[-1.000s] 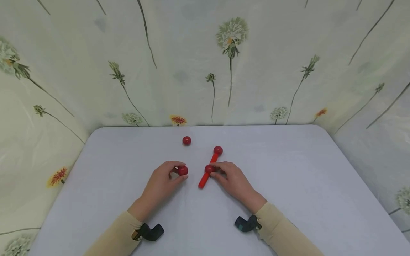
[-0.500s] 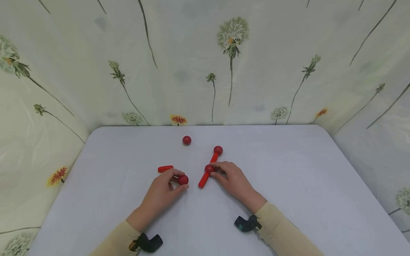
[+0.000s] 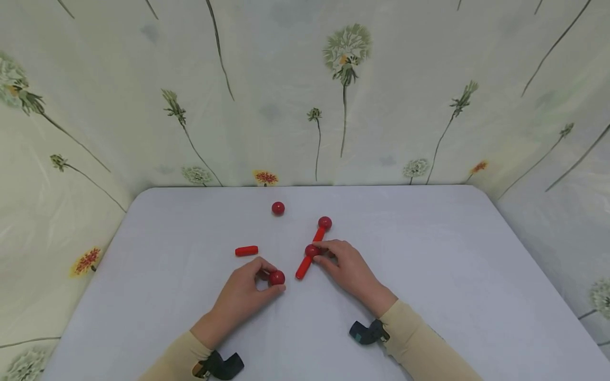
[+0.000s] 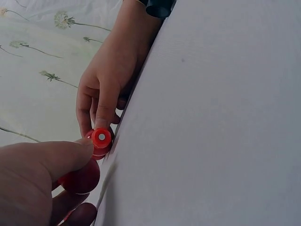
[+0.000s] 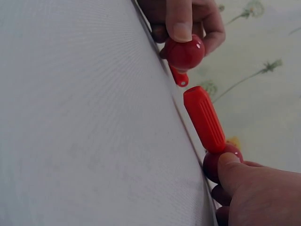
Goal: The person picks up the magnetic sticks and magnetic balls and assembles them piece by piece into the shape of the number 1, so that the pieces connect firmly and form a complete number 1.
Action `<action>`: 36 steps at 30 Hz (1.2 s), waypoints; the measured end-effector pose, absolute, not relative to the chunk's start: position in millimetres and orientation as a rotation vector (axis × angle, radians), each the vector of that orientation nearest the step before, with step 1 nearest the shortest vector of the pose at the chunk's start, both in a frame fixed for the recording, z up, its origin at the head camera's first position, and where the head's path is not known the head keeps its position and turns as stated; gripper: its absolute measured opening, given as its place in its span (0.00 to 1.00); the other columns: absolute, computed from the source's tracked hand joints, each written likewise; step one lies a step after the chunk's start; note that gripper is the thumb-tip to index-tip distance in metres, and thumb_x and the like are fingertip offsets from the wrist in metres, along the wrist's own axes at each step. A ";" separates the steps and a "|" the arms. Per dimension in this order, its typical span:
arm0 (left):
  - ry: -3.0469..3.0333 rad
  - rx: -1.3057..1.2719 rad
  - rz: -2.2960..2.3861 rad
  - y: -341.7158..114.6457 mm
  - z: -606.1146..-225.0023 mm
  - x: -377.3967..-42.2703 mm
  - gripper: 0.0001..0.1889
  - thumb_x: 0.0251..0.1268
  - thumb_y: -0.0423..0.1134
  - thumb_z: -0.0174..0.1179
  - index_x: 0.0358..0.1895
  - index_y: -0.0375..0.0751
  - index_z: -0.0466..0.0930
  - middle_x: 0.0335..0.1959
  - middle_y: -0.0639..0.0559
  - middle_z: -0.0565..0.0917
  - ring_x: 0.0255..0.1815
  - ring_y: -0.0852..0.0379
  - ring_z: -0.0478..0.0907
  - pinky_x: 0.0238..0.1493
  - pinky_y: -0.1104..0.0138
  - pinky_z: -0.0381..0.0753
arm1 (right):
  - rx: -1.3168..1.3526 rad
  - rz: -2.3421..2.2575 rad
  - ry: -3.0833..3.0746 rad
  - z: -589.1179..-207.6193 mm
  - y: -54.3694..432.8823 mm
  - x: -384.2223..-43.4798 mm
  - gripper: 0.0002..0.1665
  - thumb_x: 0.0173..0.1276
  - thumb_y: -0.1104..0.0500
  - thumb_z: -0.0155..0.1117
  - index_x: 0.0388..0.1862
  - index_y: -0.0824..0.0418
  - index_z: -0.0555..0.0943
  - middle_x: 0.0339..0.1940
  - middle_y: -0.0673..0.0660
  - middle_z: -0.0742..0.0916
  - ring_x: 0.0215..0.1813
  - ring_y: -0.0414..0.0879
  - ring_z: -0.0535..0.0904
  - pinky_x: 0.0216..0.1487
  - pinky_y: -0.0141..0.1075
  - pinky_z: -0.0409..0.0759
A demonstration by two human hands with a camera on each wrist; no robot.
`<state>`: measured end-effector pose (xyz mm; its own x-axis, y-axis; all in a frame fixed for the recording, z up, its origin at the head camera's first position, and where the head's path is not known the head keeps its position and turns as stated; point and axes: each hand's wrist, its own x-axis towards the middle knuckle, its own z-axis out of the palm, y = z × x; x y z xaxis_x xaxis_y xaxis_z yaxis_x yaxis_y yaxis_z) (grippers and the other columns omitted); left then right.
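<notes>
My left hand (image 3: 245, 291) pinches a glossy red ball (image 3: 277, 277) between thumb and fingers, left of the near end of a red stick-and-ball chain. In that chain, a near ribbed red stick (image 3: 302, 269), a middle ball (image 3: 312, 251), a second stick (image 3: 319, 234) and a far ball (image 3: 325, 223) run in a slanting line. The middle ball is pinched by my right hand (image 3: 350, 270). Seen from the left wrist, the near stick's end (image 4: 101, 137) faces the camera with a pale dot at its centre. In the right wrist view, a gap separates the left hand's ball (image 5: 186, 52) from this stick.
A loose red stick (image 3: 246, 251) lies beyond my left hand. Farther back, a single red ball (image 3: 278, 208) rests near the far edge of the white table (image 3: 405, 227). Behind the table hangs a flower-patterned cloth (image 3: 286, 79).
My left hand has drawn toward me and slightly right with its ball, uncovering the loose stick. My right hand has kept its place on the middle ball.
</notes>
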<state>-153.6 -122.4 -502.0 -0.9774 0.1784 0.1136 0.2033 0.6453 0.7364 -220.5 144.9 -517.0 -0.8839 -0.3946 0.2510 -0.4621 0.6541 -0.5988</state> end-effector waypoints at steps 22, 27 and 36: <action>-2.809 -0.480 -1.070 -115.3 -512.1 -150.2 0.17 0.55 0.56 0.72 0.45 0.59 0.80 0.36 0.72 0.77 0.40 0.66 0.72 0.42 0.66 0.77 | 0.709 1.056 -2.779 -518.9 145.4 -222.7 0.21 0.67 0.51 0.69 0.59 0.48 0.81 0.47 0.42 0.83 0.45 0.37 0.75 0.48 0.35 0.79; -2.784 -0.500 -0.992 -112.6 -514.9 -148.4 0.17 0.54 0.56 0.72 0.45 0.58 0.81 0.36 0.71 0.77 0.41 0.66 0.71 0.42 0.67 0.77 | 0.718 1.064 -2.778 -519.4 145.5 -222.7 0.20 0.68 0.51 0.69 0.59 0.48 0.81 0.46 0.41 0.83 0.45 0.37 0.75 0.47 0.35 0.79; -2.730 -0.502 -0.970 -108.9 -516.0 -146.6 0.18 0.53 0.55 0.73 0.45 0.56 0.80 0.36 0.70 0.78 0.40 0.66 0.71 0.41 0.68 0.77 | 0.706 1.068 -2.795 -518.1 145.4 -221.7 0.20 0.68 0.51 0.69 0.58 0.49 0.81 0.46 0.42 0.83 0.46 0.37 0.76 0.48 0.36 0.79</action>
<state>-146.6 -108.9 -516.0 -0.9221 0.2482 0.2970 0.3799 0.7269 0.5721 -221.7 145.4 -518.1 -0.8922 -0.3938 0.2209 -0.4408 0.6534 -0.6155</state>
